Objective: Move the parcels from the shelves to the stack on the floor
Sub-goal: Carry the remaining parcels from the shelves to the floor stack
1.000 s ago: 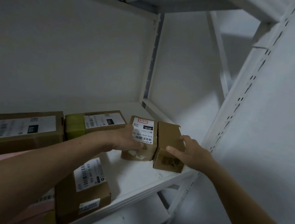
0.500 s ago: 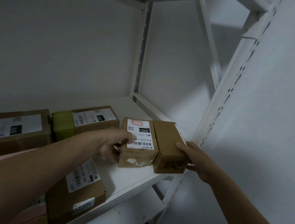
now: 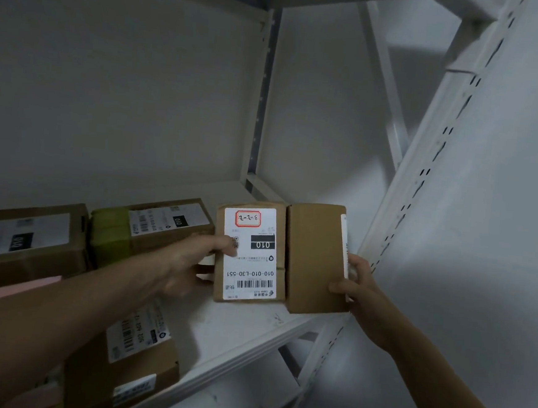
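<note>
Two parcels side by side, touching: labelled brown parcel (image 3: 250, 257) left, plain brown parcel (image 3: 313, 259) right, both tilted up.

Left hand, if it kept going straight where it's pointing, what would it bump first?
The left hand grips the labelled parcel, thumb on top, so it would push that first, probably into the plain parcel beside it.

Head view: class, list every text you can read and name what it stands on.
"010-010-L30-551": label of the labelled parcel.
"010": same label's black block.
"010": green-taped parcel.
"010": left parcel.
Red-boxed handwriting, small print, front parcel label, plain parcel side label: too blurred.
</note>
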